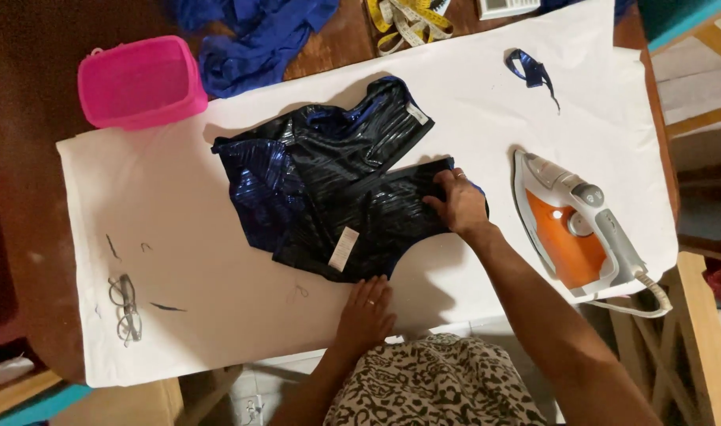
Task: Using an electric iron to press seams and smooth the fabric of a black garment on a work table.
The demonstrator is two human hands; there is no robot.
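Plainly, the risk sits at the right: the iron [577, 225] lies on the white cloth [179, 205] just beside the right hand [459, 207], and its cord trails off the bench [29, 95] edge, so a careless sweep of the forearm could knock or snag it. The right hand's grip is closed on the dark shiny garment [329, 189], pinching its right edge, while the left hand [366, 309] lies flat and open on the cloth at the garment's near hem, holding nothing. The slick fabric may slide or crease under that pull. The garment's folds hide its shape; whether the iron is hot cannot be told. Glasses [124, 308] lie well apart at the left.
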